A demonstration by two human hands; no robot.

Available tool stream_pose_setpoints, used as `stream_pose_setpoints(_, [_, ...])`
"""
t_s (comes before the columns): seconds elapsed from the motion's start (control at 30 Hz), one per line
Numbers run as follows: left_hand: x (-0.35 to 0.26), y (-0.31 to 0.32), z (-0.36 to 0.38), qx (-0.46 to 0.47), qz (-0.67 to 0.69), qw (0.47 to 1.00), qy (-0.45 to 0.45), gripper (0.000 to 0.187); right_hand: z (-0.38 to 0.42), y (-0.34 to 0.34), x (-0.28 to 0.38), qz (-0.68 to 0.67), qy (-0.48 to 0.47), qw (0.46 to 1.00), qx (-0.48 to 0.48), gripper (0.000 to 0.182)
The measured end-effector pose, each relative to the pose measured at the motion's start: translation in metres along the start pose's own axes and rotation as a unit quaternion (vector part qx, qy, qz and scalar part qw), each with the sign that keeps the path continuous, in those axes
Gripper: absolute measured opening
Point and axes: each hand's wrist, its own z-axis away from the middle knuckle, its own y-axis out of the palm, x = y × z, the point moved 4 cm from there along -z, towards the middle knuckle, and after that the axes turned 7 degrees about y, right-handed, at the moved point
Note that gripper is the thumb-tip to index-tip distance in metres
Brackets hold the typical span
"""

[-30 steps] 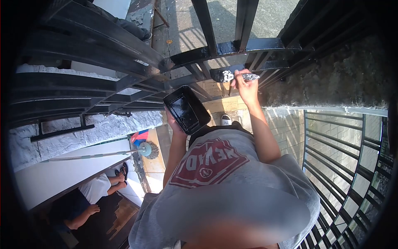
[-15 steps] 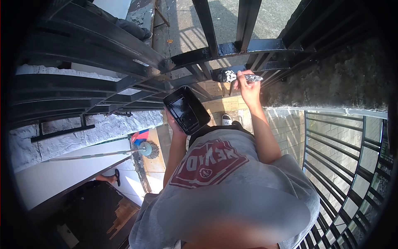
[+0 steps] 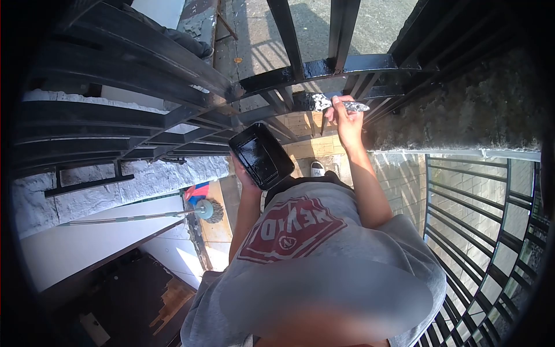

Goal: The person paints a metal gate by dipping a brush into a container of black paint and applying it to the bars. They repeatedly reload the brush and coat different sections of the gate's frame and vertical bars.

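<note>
My left hand (image 3: 243, 175) is wrapped round the side of a black paint tray (image 3: 283, 164), its inside wet and glossy with dark paint. My right hand (image 3: 347, 118) grips a paintbrush (image 3: 319, 102) by its paint-smeared handle. White flecks cover the brush's ferrule, and its dark bristles point left against a bar of the black metal gate (image 3: 272, 79). I cannot make out exactly where the bristles meet the metal. Parts of the bars near the brush shine as if wet.
A rough concrete wall (image 3: 457, 115) stands on the right, above another barred gate (image 3: 462, 196). At the left lie a white rough ledge (image 3: 144, 176) and a mop (image 3: 205, 210). Beyond the bars is paved ground (image 3: 370, 29).
The paintbrush has turned and shifted slightly, its bristles now further left along the bar. A sandalled foot at the lower left has gone from view. The tray is nearly unmoved.
</note>
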Motion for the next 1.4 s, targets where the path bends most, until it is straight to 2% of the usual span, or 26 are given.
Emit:
stream_pose_setpoints(0.13, [-0.002, -0.009, -0.001, -0.001, -0.012, 1.0, 0.019, 0.066, 0.011, -0.001, -0.004, -0.177, 0.045, 0.983, -0.001, 0.012])
stream_pose_setpoints(0.2, [-0.003, -0.014, 0.001, -0.019, -0.016, 1.0, 0.01, 0.065, 0.016, 0.006, -0.004, -0.297, 0.07, 0.952, -0.012, 0.012])
stream_pose_setpoints(0.3, [-0.001, -0.018, 0.004, -0.026, -0.029, 0.999, 0.003, 0.064, 0.014, 0.011, -0.013, -0.226, 0.104, 0.968, -0.037, 0.014])
stream_pose_setpoints(0.37, [-0.002, -0.022, 0.002, -0.021, -0.04, 0.999, 0.01, 0.063, 0.011, 0.003, -0.019, -0.092, 0.037, 0.993, -0.059, 0.015])
stream_pose_setpoints(0.43, [-0.002, -0.027, 0.0, -0.017, -0.052, 0.998, 0.021, 0.062, 0.013, 0.003, -0.011, 0.043, -0.031, 0.995, -0.08, 0.015])
stream_pose_setpoints(0.57, [-0.001, -0.019, 0.004, 0.007, -0.055, 0.998, 0.012, 0.061, 0.01, 0.033, 0.029, 0.057, -0.037, 0.997, -0.029, 0.015])
stream_pose_setpoints(0.63, [0.0, -0.007, 0.007, 0.028, -0.073, 0.997, 0.014, 0.062, 0.004, 0.031, 0.02, -0.094, 0.0, 0.996, 0.006, 0.02])
stream_pose_setpoints(0.7, [0.003, -0.005, 0.005, 0.009, -0.069, 0.997, 0.021, 0.062, 0.0, 0.028, 0.005, -0.248, 0.052, 0.967, 0.021, 0.024])
stream_pose_setpoints(0.73, [0.003, -0.006, 0.004, -0.001, -0.066, 0.997, 0.027, 0.062, 0.002, 0.022, -0.004, -0.291, 0.079, 0.953, 0.018, 0.025])
stream_pose_setpoints(0.77, [0.002, -0.007, 0.005, 0.007, -0.065, 0.998, 0.026, 0.062, 0.005, 0.015, -0.017, -0.329, 0.113, 0.937, -0.037, 0.022])
stream_pose_setpoints(0.83, [0.001, -0.008, 0.006, 0.021, -0.061, 0.998, 0.024, 0.063, 0.012, 0.004, -0.035, -0.326, 0.13, 0.935, -0.047, 0.02])
stream_pose_setpoints(0.97, [0.001, -0.003, 0.01, 0.021, -0.055, 0.998, 0.012, 0.062, 0.008, -0.013, -0.041, -0.043, 0.077, 0.987, -0.132, 0.019])
stream_pose_setpoints(1.03, [0.001, -0.002, 0.009, 0.01, -0.053, 0.998, 0.019, 0.061, 0.004, -0.018, -0.021, 0.114, 0.035, 0.982, -0.148, 0.027])
stream_pose_setpoints(1.07, [0.002, -0.001, 0.009, 0.012, -0.049, 0.999, 0.015, 0.061, -0.003, -0.022, -0.018, 0.17, 0.013, 0.973, -0.157, 0.039])
stream_pose_setpoints(1.17, [0.004, 0.014, 0.013, 0.019, -0.047, 0.999, 0.008, 0.06, -0.007, -0.012, -0.004, 0.213, -0.011, 0.969, -0.128, 0.04])
stream_pose_setpoints(1.2, [0.005, 0.021, 0.015, 0.023, -0.051, 0.998, 0.009, 0.06, 0.003, 0.004, 0.019, 0.254, -0.047, 0.957, -0.13, 0.04])
stream_pose_setpoints(1.3, [0.003, 0.019, 0.015, 0.046, -0.049, 0.998, 0.001, 0.064, 0.007, 0.024, 0.028, 0.19, -0.021, 0.974, -0.124, 0.038])
stream_pose_setpoints(1.4, [0.004, 0.004, 0.012, 0.046, -0.03, 0.998, -0.009, 0.067, 0.011, 0.032, 0.032, -0.033, -0.004, 0.995, -0.089, 0.032])
